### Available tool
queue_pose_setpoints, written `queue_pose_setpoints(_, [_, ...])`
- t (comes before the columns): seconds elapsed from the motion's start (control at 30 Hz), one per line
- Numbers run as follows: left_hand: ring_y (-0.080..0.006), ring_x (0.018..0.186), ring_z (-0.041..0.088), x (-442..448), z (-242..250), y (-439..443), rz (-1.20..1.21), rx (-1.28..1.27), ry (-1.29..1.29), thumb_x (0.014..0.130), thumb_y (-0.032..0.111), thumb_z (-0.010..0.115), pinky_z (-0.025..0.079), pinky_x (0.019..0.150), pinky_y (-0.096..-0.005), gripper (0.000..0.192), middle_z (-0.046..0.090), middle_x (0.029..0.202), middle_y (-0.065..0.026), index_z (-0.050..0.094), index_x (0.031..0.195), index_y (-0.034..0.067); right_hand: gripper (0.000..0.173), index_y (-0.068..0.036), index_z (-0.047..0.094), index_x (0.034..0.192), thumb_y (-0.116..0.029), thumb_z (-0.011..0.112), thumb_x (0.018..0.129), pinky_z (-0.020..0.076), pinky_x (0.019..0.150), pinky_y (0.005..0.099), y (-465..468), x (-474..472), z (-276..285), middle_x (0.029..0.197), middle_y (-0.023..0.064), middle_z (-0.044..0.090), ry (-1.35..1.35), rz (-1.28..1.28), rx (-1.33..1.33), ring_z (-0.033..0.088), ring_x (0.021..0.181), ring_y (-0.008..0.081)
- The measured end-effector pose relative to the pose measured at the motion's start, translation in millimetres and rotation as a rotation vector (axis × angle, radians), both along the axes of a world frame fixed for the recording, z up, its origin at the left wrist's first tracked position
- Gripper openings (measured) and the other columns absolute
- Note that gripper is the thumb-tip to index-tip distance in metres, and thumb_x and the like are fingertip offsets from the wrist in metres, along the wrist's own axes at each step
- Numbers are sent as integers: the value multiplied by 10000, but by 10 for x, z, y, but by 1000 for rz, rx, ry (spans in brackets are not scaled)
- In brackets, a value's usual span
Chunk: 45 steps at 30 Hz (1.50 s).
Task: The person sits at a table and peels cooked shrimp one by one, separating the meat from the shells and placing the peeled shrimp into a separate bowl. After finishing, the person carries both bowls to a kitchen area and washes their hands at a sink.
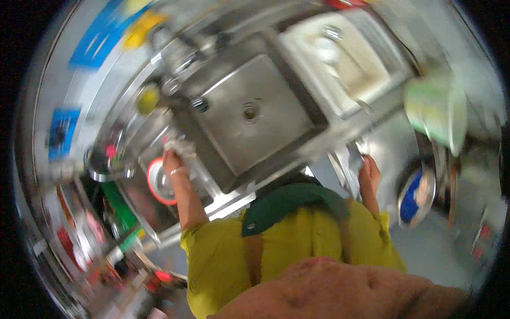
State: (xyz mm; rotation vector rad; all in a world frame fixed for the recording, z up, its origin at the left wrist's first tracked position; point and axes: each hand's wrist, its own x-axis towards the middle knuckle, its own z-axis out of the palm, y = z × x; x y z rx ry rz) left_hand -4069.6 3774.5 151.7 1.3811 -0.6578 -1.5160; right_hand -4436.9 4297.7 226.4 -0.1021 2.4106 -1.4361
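My left hand (174, 161) grips a crumpled whitish cloth (181, 146) over the left sink basin (148, 209). Partly behind that forearm is a white bowl with a red-orange rim (152, 179). Before me lies a square stainless steel sink (255, 147), with a round drain (250, 113) in its floor. To the right, my right hand (369, 175) is at a shiny grey metal piece (352, 157) beside a steel surface. Blur hides whether its fingers are closed on that metal.
A white tub (338, 105) with white items inside stands beyond the sink, to the right. Farther right are a pale green bucket (432, 109) and a metal bowl holding something blue (412, 197). Metal taps (185, 63) rise behind the sink. A yellow round item (148, 99) sits near them.
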Motion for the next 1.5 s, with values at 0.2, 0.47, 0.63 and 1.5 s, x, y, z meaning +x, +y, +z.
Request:
queue_pose_setpoints(0.2, [-285, 1095, 580, -730, 137, 738, -613, -60, 196, 881, 123, 500, 492, 934, -442, 447, 578, 1233, -130, 480, 1319, 37, 265, -21, 619, 1111, -227, 515, 980, 364, 515, 241, 958, 70, 280, 625, -10, 458, 110, -60, -122, 408, 577, 62])
queue_pose_setpoints(0.47, [-320, 1135, 552, -2623, 472, 2077, -911, -120, 130, 856, 136, 513, 456, 989, -482, 465, 554, 1244, -160, 480, 1300, -1, 290, -14, 587, 1144, -215, 464, 974, 311, 436, 202, 3153, 322, 253, 600, -52, 436, -18, -593, -508, 382, 488, 44])
queue_pose_setpoints(0.63, [-280, 1121, 562, -3604, 677, 3021, -1104, -86, 178, 877, 70, 501, 483, 961, -433, 390, 576, 1217, -151, 509, 1258, -15, 220, -8, 606, 976, -185, 479, 942, 354, 443, 251, 4067, 268, 149, 617, 13, 498, -24, -723, -289, 438, 483, 98])
queue_pose_setpoints(1.5, [-245, 1110, 584, -6180, 981, 6537, -1969, 239, 515, 948, 24, 463, 488, 960, -396, 342, 578, 1236, -136, 490, 1288, -13, 233, -16, 479, 1145, -127, 373, 971, 210, 364, 203, 4045, 70, -15, 577, -64, 323, -480, -1087, -1649, 249, 419, 47])
